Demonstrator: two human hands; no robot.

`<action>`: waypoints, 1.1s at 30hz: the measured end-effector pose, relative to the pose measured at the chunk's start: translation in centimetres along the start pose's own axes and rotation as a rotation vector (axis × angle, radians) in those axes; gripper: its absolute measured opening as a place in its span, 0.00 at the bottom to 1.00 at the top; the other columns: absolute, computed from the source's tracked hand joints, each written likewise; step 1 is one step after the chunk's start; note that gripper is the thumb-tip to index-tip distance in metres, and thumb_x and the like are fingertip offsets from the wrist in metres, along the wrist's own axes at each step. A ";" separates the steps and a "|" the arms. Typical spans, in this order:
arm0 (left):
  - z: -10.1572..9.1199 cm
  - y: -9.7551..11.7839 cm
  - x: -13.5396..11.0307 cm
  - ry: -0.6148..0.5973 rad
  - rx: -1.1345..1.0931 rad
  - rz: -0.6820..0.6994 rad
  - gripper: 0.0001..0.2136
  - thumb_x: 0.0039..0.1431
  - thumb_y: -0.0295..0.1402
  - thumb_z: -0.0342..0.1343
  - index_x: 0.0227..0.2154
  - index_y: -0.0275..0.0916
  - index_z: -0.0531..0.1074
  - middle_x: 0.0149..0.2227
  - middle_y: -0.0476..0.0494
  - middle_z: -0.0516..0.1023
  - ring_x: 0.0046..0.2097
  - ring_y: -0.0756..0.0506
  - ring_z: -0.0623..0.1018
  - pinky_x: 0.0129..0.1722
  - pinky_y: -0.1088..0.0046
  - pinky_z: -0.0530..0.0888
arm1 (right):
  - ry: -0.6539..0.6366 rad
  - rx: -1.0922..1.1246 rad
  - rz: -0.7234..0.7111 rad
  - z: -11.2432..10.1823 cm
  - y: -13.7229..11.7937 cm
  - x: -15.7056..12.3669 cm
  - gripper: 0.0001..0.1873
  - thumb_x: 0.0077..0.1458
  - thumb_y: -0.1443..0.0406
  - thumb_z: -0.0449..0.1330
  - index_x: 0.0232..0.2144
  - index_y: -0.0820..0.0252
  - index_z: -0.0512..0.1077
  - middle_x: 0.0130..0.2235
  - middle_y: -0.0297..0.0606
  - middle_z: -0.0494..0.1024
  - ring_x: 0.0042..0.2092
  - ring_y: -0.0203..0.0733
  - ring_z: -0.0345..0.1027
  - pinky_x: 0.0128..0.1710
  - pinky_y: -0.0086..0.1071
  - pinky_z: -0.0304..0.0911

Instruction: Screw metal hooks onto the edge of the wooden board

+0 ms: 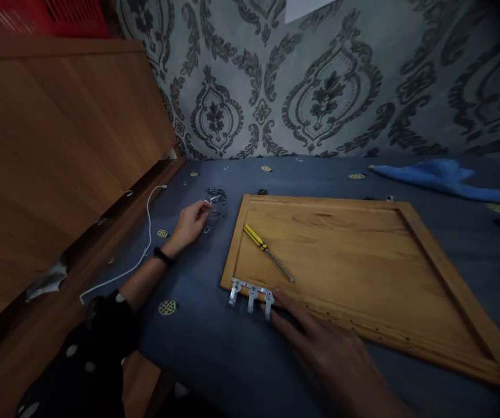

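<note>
A metal rack with three hooks (253, 288) lies along the near left edge of a framed wooden panel (341, 249), its hooks hanging over the side. At the rack's right end, the fingers of my right hand (319, 342) grip it against the panel edge. My left hand (192, 223) is by a small pile of screws and metal bits (216, 196), its fingertips drawn together; whatever they hold is too small to make out. A yellow-and-black screwdriver (256, 237) rests on the panel, its shaft pointing toward the rack.
Blue patterned cloth (197, 342) covers the surface beneath. To the left runs a white cable (149, 217) beside a wooden cabinet (58, 128). A crumpled blue cloth (441, 177) lies at the back right, before the patterned wall (262, 87). A red basket (40, 17) sits on the cabinet.
</note>
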State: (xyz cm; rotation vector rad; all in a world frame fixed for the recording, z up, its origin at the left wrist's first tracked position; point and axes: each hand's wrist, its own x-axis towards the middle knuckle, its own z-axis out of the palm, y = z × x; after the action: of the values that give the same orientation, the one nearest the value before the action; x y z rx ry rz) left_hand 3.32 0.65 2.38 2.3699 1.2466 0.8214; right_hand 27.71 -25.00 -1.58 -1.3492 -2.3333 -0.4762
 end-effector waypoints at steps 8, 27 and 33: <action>2.1 -3.9 1.8 -0.028 0.172 0.107 0.15 0.69 0.39 0.58 0.52 0.36 0.74 0.53 0.39 0.77 0.52 0.41 0.79 0.53 0.55 0.78 | 0.024 -0.007 -0.005 -0.3 -0.2 0.3 0.28 0.46 0.81 0.53 0.45 0.57 0.80 0.50 0.47 0.83 0.32 0.42 0.81 0.25 0.29 0.74; 0.3 -2.5 1.1 -0.138 0.441 0.134 0.11 0.69 0.26 0.49 0.42 0.36 0.78 0.47 0.36 0.80 0.52 0.40 0.78 0.55 0.59 0.74 | 0.040 0.049 0.004 -1.4 -0.4 0.9 0.26 0.51 0.81 0.51 0.46 0.59 0.78 0.52 0.46 0.83 0.31 0.41 0.79 0.24 0.30 0.71; -0.9 -1.6 1.3 -0.182 0.532 0.103 0.13 0.62 0.24 0.47 0.37 0.37 0.78 0.43 0.34 0.81 0.46 0.39 0.78 0.49 0.62 0.74 | -0.047 0.081 0.034 -1.8 -0.5 1.0 0.23 0.53 0.81 0.53 0.46 0.59 0.77 0.55 0.45 0.80 0.31 0.38 0.77 0.24 0.30 0.68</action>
State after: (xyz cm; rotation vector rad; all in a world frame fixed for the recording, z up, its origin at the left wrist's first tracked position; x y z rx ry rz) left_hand 2.32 2.62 2.64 2.8622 1.4072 0.3082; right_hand 27.08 -25.33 0.40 -1.3732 -2.3367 -0.3398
